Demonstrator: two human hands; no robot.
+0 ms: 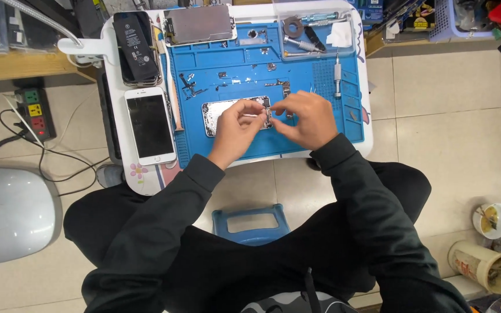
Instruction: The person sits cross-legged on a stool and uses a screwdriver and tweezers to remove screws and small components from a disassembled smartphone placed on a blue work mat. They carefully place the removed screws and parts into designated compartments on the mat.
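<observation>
Phone shell (227, 111): a silver opened phone body is laid flat on the blue mat (297, 87), near the mat's front edge; its right end is covered by the hands.
Small part (254, 115): a thin pale piece is seen between the two hands, just over the shell; what it is cannot be told.
Left hand (234, 128): its fingers are pinched together on the small part's left end, the wrist held low over the mat's front edge.
Right hand (307, 119): its fingers are curled and closed at the shell's right end; whether a tool or part is gripped cannot be told.
Handling: the piece is judged light and easily bent, so a soft pinch and a steady shell would serve best; both wrists are best braced on the mat.
Loose parts (192, 86): small brackets and screws are scattered on the mat behind the shell, and are best left undisturbed.
Screwdriver (337, 75): laid on the mat's right side, apart from the hands.
Second phone (150, 126): a white one lies face up just left of the mat.
Battery (135, 45): a black one is laid behind that phone.
Table (146, 174): a small white one carries all of it.
</observation>
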